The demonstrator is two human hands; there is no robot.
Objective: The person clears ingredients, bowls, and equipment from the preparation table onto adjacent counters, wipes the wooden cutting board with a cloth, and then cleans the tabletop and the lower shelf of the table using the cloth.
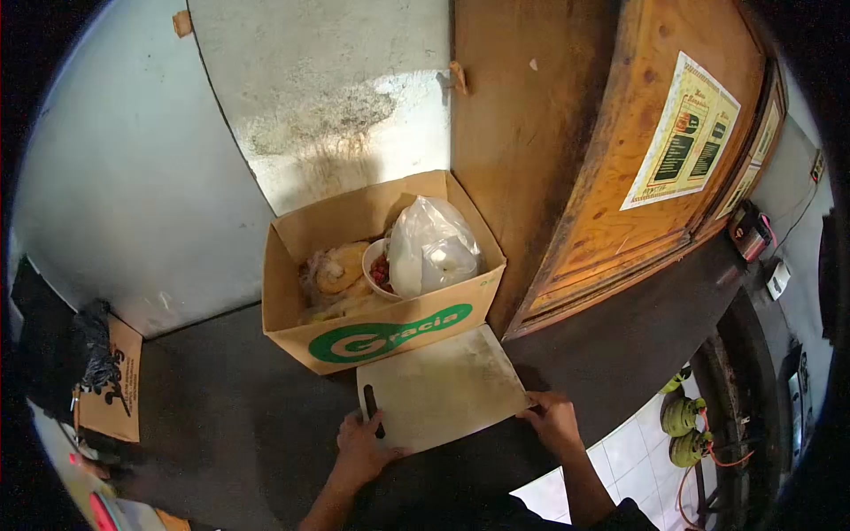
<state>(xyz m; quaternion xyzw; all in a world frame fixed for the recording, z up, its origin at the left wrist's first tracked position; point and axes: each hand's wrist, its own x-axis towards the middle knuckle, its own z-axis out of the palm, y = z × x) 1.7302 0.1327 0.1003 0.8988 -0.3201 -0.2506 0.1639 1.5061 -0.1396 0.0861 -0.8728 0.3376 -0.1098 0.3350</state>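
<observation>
A pale cutting board (447, 389) with a dark handle slot lies before me, its far edge against the front of a cardboard box (297, 341) marked "Gracia" in green. My left hand (361, 450) is closed on the board's near left corner, beside the slot. At the right edge, my right hand (553, 423) pinches the other near corner. Inside the open box are a knotted clear plastic bag (432, 248) with white contents, a white bowl (370, 264) holding small red pieces, and a yellowish wrapped item (338, 270).
A dark countertop (230, 425) runs under the box. Behind it stand a stained wall (319, 80) and a wooden cabinet (567, 239) with a paper menu (686, 133). Another cardboard piece (119, 376) is at left. Green gas cylinders (683, 429) stand on the tiled floor at right.
</observation>
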